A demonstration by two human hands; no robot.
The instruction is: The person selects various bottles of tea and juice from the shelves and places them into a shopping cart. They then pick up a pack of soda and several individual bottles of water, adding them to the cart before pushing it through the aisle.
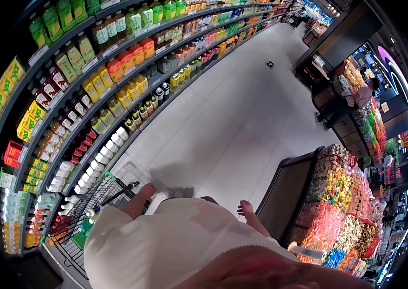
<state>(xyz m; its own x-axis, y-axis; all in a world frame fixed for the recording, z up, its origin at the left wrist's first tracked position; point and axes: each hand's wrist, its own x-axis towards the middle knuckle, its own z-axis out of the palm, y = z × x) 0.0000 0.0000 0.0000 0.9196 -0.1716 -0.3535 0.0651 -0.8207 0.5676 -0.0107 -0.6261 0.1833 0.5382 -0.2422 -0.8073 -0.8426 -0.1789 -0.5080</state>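
Note:
My left hand (148,190) is at the handle end of a wire shopping cart (102,195), its fingers hard to make out against the dark handle. Green-labelled items (86,226) and a bottle lie in the cart, partly hidden by my shirt. On the other side of my body, my right hand (246,208) hangs with its fingers apart and nothing in it, near the dark side of a candy display bin (286,185).
Long curved shelves of bottled drinks (131,62) run along the left. A tiled aisle (213,120) stretches ahead. Heaped wrapped sweets (334,192) fill the bin at right. Farther off, a person (353,101) is beside another candy stand.

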